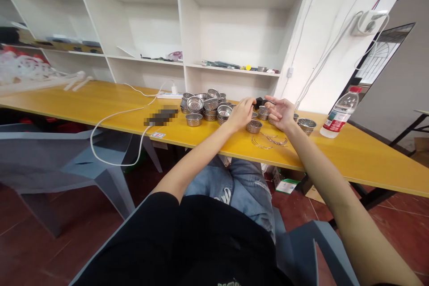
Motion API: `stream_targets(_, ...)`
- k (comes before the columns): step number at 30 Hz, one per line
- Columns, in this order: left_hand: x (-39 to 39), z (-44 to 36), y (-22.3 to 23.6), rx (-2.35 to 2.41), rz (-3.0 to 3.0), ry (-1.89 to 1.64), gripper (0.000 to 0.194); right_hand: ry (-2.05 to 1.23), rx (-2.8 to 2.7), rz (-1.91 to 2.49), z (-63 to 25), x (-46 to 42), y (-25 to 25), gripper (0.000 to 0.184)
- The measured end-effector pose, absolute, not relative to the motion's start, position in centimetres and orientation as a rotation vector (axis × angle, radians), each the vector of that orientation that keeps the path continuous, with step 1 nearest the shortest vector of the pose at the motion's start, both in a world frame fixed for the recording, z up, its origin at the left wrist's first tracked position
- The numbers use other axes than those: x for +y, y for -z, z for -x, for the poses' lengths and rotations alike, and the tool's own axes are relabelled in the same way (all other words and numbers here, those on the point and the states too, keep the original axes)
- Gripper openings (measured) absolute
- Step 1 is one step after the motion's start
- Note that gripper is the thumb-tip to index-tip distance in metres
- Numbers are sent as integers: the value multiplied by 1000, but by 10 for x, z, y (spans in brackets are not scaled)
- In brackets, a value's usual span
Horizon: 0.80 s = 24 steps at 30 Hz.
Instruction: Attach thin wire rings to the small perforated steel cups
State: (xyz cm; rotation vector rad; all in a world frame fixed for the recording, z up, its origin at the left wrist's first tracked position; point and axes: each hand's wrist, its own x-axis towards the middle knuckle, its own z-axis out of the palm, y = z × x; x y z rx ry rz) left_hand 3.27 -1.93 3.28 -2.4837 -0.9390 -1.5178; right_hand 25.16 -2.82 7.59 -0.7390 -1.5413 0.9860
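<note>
My left hand [241, 112] is over the yellow table [100, 103], its fingers curled, the tips against a small black object [260, 101]; whether they grip it I cannot make out. My right hand [284, 114] is just right of it, palm turned inward and fingers spread, close to the same black object. A small metal strainer basket [263, 113] sits between the hands. Another strainer [254, 126] lies just below my left hand. A pile of several strainer baskets [204, 106] stands to its left. Thin wire handles [270, 141] lie near the table's front edge.
One strainer [306, 124] and a water bottle [340, 112] stand to the right. A power strip [169, 95] with a white cable [110, 118] and a blurred dark object [161, 116] lie left of the pile. A grey chair [67, 161] stands at left; white shelves [181, 31] behind.
</note>
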Motion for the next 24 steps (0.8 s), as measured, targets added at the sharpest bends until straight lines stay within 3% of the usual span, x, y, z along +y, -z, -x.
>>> stream_targets(4,-17,-33,-33,-924,2467,1566,24,-838,-1615,867,-248,-24,-68,42)
stream_targets(7,-15,-34,-34,-932,2431,1635,24,-440,-1742,1046,-244,-15,-57,27)
stream_targets(10,-13,-34,-36,-956,2403,1739,23,-166,-1878,1107,-241,-7,-48,23)
stream_targets(18,-10,-39,-32,-999,2434,1916,20,-358,-1926,1039,-243,-7,-47,46)
stream_targets(24,-8,-38,-33,-1043,2498,1802,18,-185,-2003,1097,-247,-3,-49,27)
